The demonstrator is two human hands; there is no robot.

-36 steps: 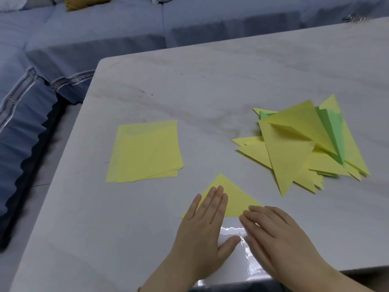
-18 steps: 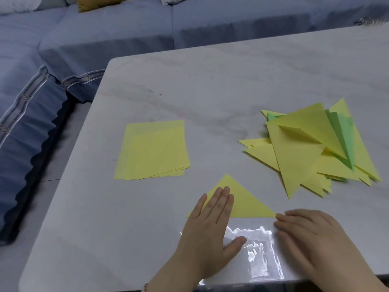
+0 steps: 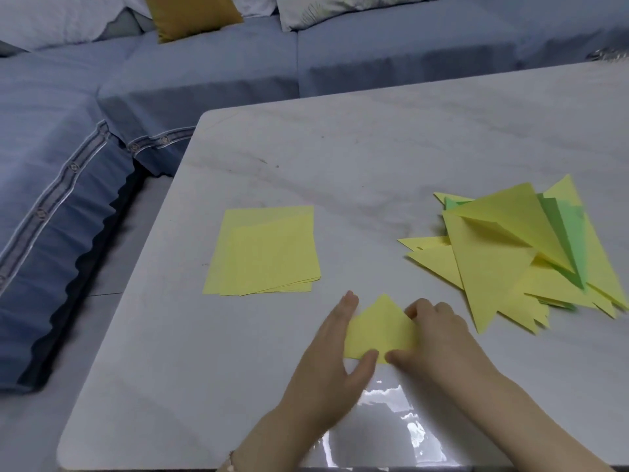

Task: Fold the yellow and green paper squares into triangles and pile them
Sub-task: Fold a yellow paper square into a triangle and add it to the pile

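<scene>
A folded yellow triangle (image 3: 381, 330) lies near the table's front edge, held from both sides. My left hand (image 3: 332, 373) grips its left side, fingers behind it and thumb on its near edge. My right hand (image 3: 439, 342) grips the right side, thumb at the near edge beside my left thumb. To the left lies a stack of flat yellow squares (image 3: 263, 252). At the right sits a loose pile of folded triangles (image 3: 531, 257), mostly yellow, with green ones showing through.
The white marble table (image 3: 374, 165) has a rounded left corner, and its front edge runs just below my wrists. A blue sofa (image 3: 204, 73) with cushions wraps around the far and left sides. A glossy reflection lies between my forearms.
Both hands have moved onto the yellow triangle and now grip it by its sides; earlier my left hand lay flat on it and my right hand rested on the table beside it.
</scene>
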